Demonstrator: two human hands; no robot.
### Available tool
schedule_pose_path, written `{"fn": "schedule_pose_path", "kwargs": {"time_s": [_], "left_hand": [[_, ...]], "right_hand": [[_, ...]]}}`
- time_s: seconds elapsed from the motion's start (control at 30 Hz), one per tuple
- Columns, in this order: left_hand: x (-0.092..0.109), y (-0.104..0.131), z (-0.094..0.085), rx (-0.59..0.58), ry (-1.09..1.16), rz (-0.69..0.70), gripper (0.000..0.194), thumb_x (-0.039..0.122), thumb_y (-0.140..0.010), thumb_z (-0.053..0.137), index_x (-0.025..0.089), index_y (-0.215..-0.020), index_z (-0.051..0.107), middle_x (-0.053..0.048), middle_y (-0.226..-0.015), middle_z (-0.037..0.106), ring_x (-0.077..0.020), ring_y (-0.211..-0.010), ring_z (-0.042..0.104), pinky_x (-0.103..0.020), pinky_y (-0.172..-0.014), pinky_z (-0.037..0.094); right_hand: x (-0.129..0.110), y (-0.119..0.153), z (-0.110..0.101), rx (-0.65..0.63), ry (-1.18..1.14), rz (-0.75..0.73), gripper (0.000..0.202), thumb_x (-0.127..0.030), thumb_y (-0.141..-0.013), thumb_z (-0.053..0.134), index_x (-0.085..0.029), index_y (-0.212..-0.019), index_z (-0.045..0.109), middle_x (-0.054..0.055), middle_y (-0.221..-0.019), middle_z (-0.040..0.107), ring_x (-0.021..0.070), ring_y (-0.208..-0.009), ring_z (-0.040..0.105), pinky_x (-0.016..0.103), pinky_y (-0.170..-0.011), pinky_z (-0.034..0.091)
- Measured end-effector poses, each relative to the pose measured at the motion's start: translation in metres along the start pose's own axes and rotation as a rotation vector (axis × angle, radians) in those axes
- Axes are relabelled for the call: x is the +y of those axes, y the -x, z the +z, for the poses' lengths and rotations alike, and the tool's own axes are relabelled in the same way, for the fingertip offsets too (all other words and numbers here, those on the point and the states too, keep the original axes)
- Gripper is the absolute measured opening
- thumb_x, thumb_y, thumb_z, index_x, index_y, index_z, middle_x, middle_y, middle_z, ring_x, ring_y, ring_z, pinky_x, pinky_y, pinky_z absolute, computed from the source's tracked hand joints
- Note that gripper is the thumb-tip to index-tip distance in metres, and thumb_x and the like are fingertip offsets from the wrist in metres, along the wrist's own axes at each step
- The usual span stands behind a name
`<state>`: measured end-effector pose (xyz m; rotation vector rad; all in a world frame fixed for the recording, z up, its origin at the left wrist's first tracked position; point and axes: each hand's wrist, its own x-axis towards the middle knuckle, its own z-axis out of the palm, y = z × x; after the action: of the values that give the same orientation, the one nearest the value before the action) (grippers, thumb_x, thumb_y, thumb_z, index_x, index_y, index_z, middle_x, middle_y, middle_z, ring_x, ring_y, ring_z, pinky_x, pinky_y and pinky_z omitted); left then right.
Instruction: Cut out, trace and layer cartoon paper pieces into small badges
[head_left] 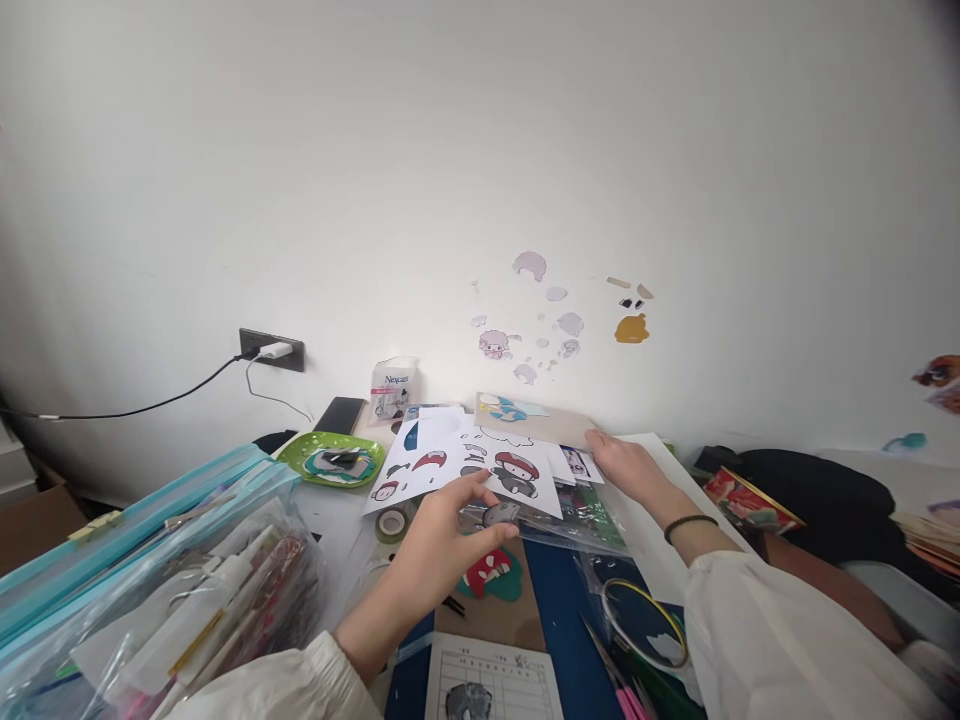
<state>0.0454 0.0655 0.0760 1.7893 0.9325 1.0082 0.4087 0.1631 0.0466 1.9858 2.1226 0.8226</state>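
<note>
My left hand [454,525] is over the middle of the desk, thumb and fingers pinched on a small grey cut-out piece [501,514]. Just beyond it lie white printed sheets [427,475] with a red-capped cartoon figure and its separate parts. At the back, my right hand [626,465] grips the right edge of a tan card [559,426], tilted up near the wall, with blue and white cut-outs at its left end. Below my left hand, a red and teal cut-out [491,578] rests on a brown sheet [525,610]. Nearest me is a gridded paper pad [517,680] bearing a dark grey piece.
On the left are a green tray [300,450] with cut-outs, a tape roll [391,524] and a bulky clear-and-blue pouch [225,590] of tools. Pink-handled scissors [626,695] and a yellow hoop [679,625] lie at right. Several cut-outs stick to the wall [420,200].
</note>
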Motion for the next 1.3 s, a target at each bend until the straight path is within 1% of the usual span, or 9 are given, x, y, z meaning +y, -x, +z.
{"fn": "schedule_pose_path", "kwargs": {"time_s": [0.23, 0.5, 0.67, 0.8, 0.9, 1.0, 1.07, 1.17, 1.3], "left_hand": [[-0.005, 0.002, 0.002, 0.005, 0.018, 0.002, 0.020, 0.036, -0.076, 0.074, 0.023, -0.085, 0.062, -0.012, -0.144, 0.054, -0.0348, -0.137, 0.045, -0.052, -0.109, 0.041], [-0.010, 0.010, 0.002, 0.008, -0.017, 0.010, 0.019, 0.032, -0.076, 0.073, 0.021, -0.082, 0.059, -0.016, -0.141, 0.056, -0.0313, -0.127, 0.056, -0.045, -0.105, 0.047], [-0.013, 0.023, -0.003, 0.018, -0.158, 0.054, 0.018, 0.029, -0.075, 0.074, 0.021, -0.084, 0.060, -0.010, -0.126, 0.066, -0.0264, -0.112, 0.064, -0.038, -0.091, 0.054], [-0.017, 0.044, -0.008, -0.004, -0.359, 0.092, 0.018, 0.024, -0.072, 0.074, 0.021, -0.087, 0.064, -0.004, -0.099, 0.068, -0.0234, -0.089, 0.065, -0.036, -0.076, 0.052], [-0.020, 0.061, -0.008, -0.059, -0.493, 0.137, 0.018, 0.024, -0.071, 0.076, 0.021, -0.085, 0.065, -0.003, -0.091, 0.067, -0.0236, -0.083, 0.063, -0.035, -0.070, 0.049], [-0.022, 0.074, -0.003, -0.135, -0.588, 0.214, 0.020, 0.026, -0.068, 0.080, 0.021, -0.081, 0.065, -0.001, -0.085, 0.069, -0.0241, -0.081, 0.063, -0.035, -0.070, 0.047], [-0.024, 0.078, 0.001, -0.165, -0.637, 0.268, 0.021, 0.026, -0.068, 0.081, 0.021, -0.079, 0.064, -0.001, -0.083, 0.069, -0.0237, -0.080, 0.063, -0.035, -0.070, 0.047], [-0.029, 0.081, 0.005, -0.176, -0.695, 0.338, 0.018, 0.026, -0.072, 0.078, 0.020, -0.080, 0.064, -0.002, -0.084, 0.069, -0.0232, -0.080, 0.062, -0.035, -0.071, 0.046], [-0.033, 0.084, 0.006, -0.193, -0.751, 0.403, 0.017, 0.026, -0.075, 0.076, 0.019, -0.083, 0.064, -0.004, -0.086, 0.070, -0.0253, -0.081, 0.062, -0.038, -0.072, 0.044]], "right_hand": [[-0.005, 0.007, -0.005, 0.007, 0.009, -0.023, 0.031, -0.031, -0.094, 0.061, -0.016, -0.121, 0.059, 0.009, -0.121, 0.062, 0.0219, -0.102, 0.064, 0.042, -0.085, 0.056], [-0.008, 0.014, -0.028, 0.004, 0.001, -0.036, 0.029, -0.032, -0.094, 0.060, -0.016, -0.118, 0.061, 0.008, -0.118, 0.063, 0.0214, -0.101, 0.064, 0.042, -0.085, 0.055], [-0.009, 0.035, -0.056, 0.030, -0.061, 0.021, 0.028, -0.031, -0.094, 0.061, -0.016, -0.117, 0.061, 0.008, -0.118, 0.063, 0.0216, -0.103, 0.063, 0.044, -0.088, 0.054], [-0.015, 0.068, -0.092, 0.112, -0.175, 0.129, 0.017, -0.015, -0.092, 0.056, -0.009, -0.105, 0.065, 0.014, -0.108, 0.066, 0.0301, -0.110, 0.059, 0.051, -0.094, 0.046], [-0.043, 0.105, -0.119, 0.191, -0.326, 0.204, 0.023, -0.016, -0.092, 0.049, -0.008, -0.107, 0.064, 0.021, -0.106, 0.066, 0.0357, -0.107, 0.059, 0.051, -0.090, 0.045], [-0.094, 0.146, -0.137, 0.176, -0.550, 0.134, 0.021, -0.028, -0.095, 0.047, -0.018, -0.103, 0.064, 0.009, -0.095, 0.070, 0.0226, -0.086, 0.066, 0.034, -0.073, 0.052], [-0.132, 0.166, -0.142, 0.145, -0.679, 0.027, 0.013, -0.031, -0.092, 0.054, -0.024, -0.097, 0.064, 0.002, -0.092, 0.070, 0.0171, -0.082, 0.066, 0.028, -0.071, 0.052], [-0.175, 0.180, -0.142, 0.128, -0.987, -0.169, 0.024, -0.023, -0.081, 0.066, -0.024, -0.104, 0.062, 0.004, -0.103, 0.068, 0.0209, -0.095, 0.064, 0.036, -0.083, 0.051], [-0.192, 0.185, -0.136, 0.168, -1.069, -0.219, 0.034, -0.020, -0.079, 0.068, -0.023, -0.112, 0.058, 0.008, -0.111, 0.065, 0.0262, -0.100, 0.059, 0.044, -0.085, 0.046]]}}
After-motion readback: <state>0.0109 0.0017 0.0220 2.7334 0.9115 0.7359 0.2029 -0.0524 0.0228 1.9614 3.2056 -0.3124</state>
